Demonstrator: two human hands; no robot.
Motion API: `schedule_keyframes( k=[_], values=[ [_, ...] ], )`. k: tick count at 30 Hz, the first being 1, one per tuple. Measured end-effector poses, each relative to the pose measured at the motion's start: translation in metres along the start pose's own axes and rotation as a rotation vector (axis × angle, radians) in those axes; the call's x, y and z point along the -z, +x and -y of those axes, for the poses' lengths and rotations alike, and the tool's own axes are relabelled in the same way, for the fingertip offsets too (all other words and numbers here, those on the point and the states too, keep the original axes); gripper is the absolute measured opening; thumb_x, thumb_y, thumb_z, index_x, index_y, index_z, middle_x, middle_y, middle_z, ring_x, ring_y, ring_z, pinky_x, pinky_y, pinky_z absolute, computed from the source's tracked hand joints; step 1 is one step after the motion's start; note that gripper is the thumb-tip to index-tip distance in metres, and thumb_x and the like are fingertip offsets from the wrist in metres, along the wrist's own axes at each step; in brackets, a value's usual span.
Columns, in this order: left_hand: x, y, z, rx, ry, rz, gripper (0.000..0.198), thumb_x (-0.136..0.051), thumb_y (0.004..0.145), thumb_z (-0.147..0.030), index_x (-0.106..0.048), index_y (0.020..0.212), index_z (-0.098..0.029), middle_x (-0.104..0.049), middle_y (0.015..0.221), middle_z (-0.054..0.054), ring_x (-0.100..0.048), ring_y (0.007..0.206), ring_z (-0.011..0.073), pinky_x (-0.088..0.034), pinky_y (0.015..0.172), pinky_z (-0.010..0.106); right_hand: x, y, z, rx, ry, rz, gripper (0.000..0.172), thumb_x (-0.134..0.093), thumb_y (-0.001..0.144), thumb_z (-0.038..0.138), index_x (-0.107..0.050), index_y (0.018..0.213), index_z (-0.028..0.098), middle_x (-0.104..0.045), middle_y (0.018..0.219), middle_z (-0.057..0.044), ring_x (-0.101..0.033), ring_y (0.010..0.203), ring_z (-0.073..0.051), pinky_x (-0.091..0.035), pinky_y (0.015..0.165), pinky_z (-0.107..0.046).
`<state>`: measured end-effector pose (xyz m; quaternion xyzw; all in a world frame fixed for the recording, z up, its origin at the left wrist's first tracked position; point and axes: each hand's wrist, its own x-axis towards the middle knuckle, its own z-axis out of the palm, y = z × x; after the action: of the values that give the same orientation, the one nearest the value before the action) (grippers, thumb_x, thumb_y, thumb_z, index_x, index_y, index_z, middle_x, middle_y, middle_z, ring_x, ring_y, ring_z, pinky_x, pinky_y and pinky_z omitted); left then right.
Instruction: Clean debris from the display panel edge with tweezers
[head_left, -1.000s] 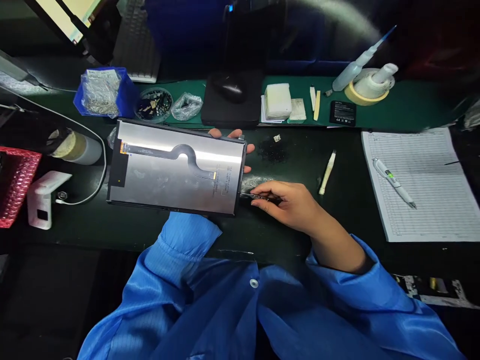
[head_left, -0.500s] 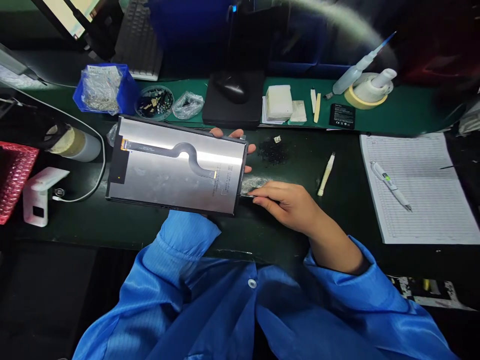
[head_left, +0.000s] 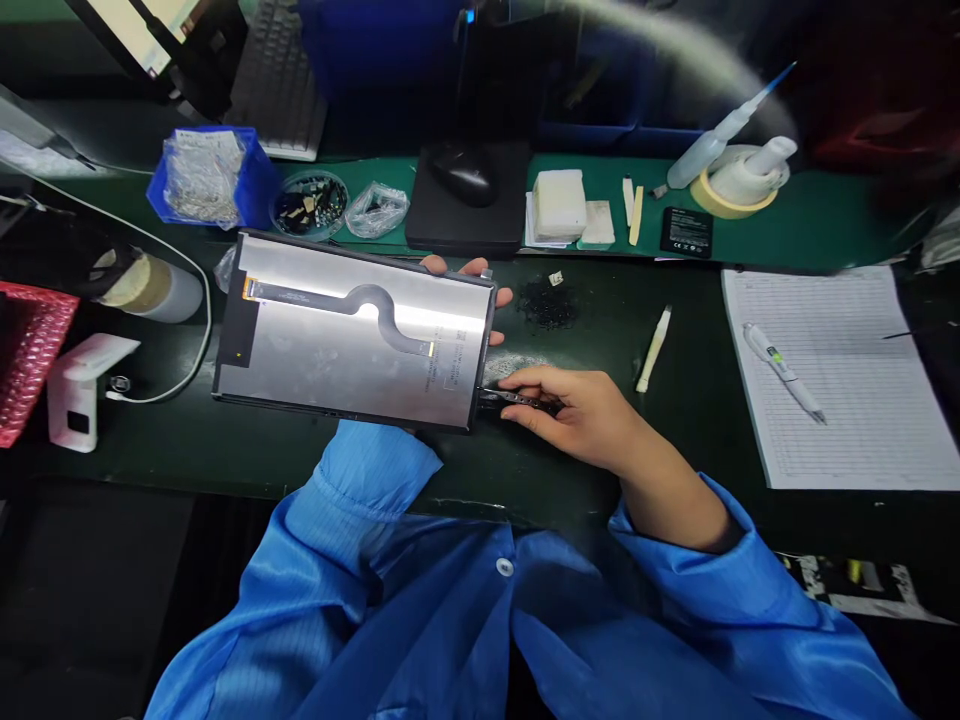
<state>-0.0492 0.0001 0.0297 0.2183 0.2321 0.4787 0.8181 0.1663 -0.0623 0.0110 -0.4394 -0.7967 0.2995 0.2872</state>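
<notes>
A tablet display panel [head_left: 322, 350] lies silver back up, with a curved black flex cable [head_left: 367, 297] across it. My left hand [head_left: 504, 297] supports it from below; only fingertips show past its far and right edges, and the palm is hidden. My right hand [head_left: 574, 410] pinches a pair of metal tweezers [head_left: 521, 398] between thumb and fingers. The tweezers' tips reach the panel's lower right edge; whether they grip anything there I cannot make out. Black crumbs [head_left: 549, 305] and a small pale piece [head_left: 555, 279] lie on the bench beyond my right hand.
A white-tipped stick tool [head_left: 654, 350] lies right of my hand. Farther right are paper sheets [head_left: 847, 400] with a pen [head_left: 784, 372]. Along the green shelf stand a blue bin [head_left: 255, 180], a mouse [head_left: 463, 172], a white block [head_left: 559, 204] and a tape roll [head_left: 731, 200]. A white cable [head_left: 199, 365] runs at left.
My right hand's grip has opened slightly, and the tweezers have turned so more of their length shows. The panel and my left hand stay in place.
</notes>
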Motion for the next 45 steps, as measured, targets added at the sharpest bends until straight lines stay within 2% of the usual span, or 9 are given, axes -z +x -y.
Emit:
schedule_keyframes(
  k=[5, 9, 14, 20, 25, 30, 36, 41, 45],
  values=[
    [0.017, 0.006, -0.003, 0.022, -0.031, 0.115, 0.039, -0.038, 0.098, -0.059, -0.057, 0.109, -0.027, -0.058, 0.136, 0.001, -0.031, 0.153, 0.0432, 0.012, 0.112, 0.083, -0.001, 0.001, -0.001, 0.067, -0.024, 0.005, 0.018, -0.061, 0.099, 0.023, -0.077, 0.108, 0.021, -0.081, 0.097, -0.004, -0.076, 0.085, -0.018, -0.057, 0.075, -0.027],
    [0.033, 0.014, -0.01, 0.109, -0.113, 0.23, 0.046, -0.029, 0.1, -0.06, -0.061, 0.107, -0.028, -0.058, 0.139, 0.0, -0.049, 0.143, 0.0388, 0.0, 0.117, 0.082, -0.001, 0.0, -0.001, -0.011, 0.024, 0.011, 0.019, -0.066, 0.097, 0.026, -0.076, 0.112, 0.022, -0.08, 0.089, -0.003, -0.075, 0.075, -0.016, -0.056, 0.069, -0.027],
    [0.036, 0.017, -0.013, 0.149, -0.151, 0.222, 0.046, -0.03, 0.1, -0.057, -0.063, 0.104, -0.025, -0.06, 0.138, 0.003, -0.054, 0.138, 0.0384, -0.016, 0.118, 0.081, -0.001, 0.0, -0.001, 0.037, 0.005, 0.006, 0.015, -0.064, 0.098, 0.026, -0.077, 0.105, 0.023, -0.081, 0.096, -0.003, -0.075, 0.082, -0.018, -0.057, 0.074, -0.028],
    [0.012, 0.006, -0.006, 0.055, -0.15, 0.054, 0.042, -0.036, 0.101, -0.058, -0.063, 0.104, -0.026, -0.061, 0.135, 0.003, -0.043, 0.147, 0.0445, -0.002, 0.117, 0.083, -0.001, 0.0, 0.0, -0.036, 0.033, 0.004, 0.02, -0.068, 0.096, 0.03, -0.076, 0.112, 0.023, -0.081, 0.096, -0.003, -0.076, 0.078, -0.018, -0.058, 0.069, -0.028],
    [0.005, 0.004, -0.005, 0.023, -0.136, 0.007, 0.047, -0.029, 0.101, -0.058, -0.06, 0.102, -0.023, -0.062, 0.13, 0.005, -0.026, 0.154, 0.0471, 0.015, 0.11, 0.084, -0.001, 0.001, 0.0, 0.031, -0.004, 0.007, 0.017, -0.062, 0.099, 0.026, -0.078, 0.105, 0.024, -0.081, 0.096, -0.003, -0.075, 0.083, -0.018, -0.057, 0.075, -0.029],
    [0.021, 0.011, -0.008, 0.085, -0.17, 0.139, 0.038, -0.04, 0.1, -0.056, -0.061, 0.104, -0.025, -0.059, 0.138, 0.003, -0.037, 0.15, 0.0448, 0.004, 0.117, 0.083, -0.002, 0.0, 0.0, -0.027, 0.027, -0.006, 0.018, -0.067, 0.096, 0.028, -0.076, 0.111, 0.023, -0.08, 0.088, -0.002, -0.073, 0.072, -0.016, -0.056, 0.067, -0.027],
    [0.031, 0.014, -0.009, 0.108, -0.181, 0.165, 0.044, -0.033, 0.102, -0.057, -0.062, 0.104, -0.024, -0.06, 0.137, 0.003, -0.042, 0.148, 0.0418, -0.007, 0.119, 0.081, -0.002, 0.001, -0.001, 0.011, 0.005, 0.023, 0.018, -0.06, 0.099, 0.026, -0.077, 0.105, 0.025, -0.081, 0.097, -0.003, -0.076, 0.084, -0.019, -0.058, 0.076, -0.03],
    [0.016, 0.005, -0.003, 0.022, -0.16, 0.106, 0.039, -0.04, 0.1, -0.057, -0.063, 0.108, -0.026, -0.059, 0.139, 0.004, -0.039, 0.149, 0.0445, 0.004, 0.116, 0.082, -0.003, -0.001, -0.002, -0.048, 0.056, 0.007, 0.019, -0.07, 0.094, 0.03, -0.076, 0.111, 0.024, -0.08, 0.091, -0.002, -0.074, 0.074, -0.017, -0.057, 0.068, -0.028],
    [0.005, 0.0, 0.0, -0.027, -0.138, 0.037, 0.042, -0.034, 0.102, -0.058, -0.058, 0.109, -0.024, -0.061, 0.135, 0.005, -0.038, 0.15, 0.0443, 0.012, 0.115, 0.079, -0.002, 0.0, -0.001, 0.009, 0.001, 0.023, 0.016, -0.064, 0.098, 0.027, -0.078, 0.105, 0.026, -0.081, 0.097, -0.003, -0.076, 0.085, -0.019, -0.058, 0.076, -0.03]
  ],
)
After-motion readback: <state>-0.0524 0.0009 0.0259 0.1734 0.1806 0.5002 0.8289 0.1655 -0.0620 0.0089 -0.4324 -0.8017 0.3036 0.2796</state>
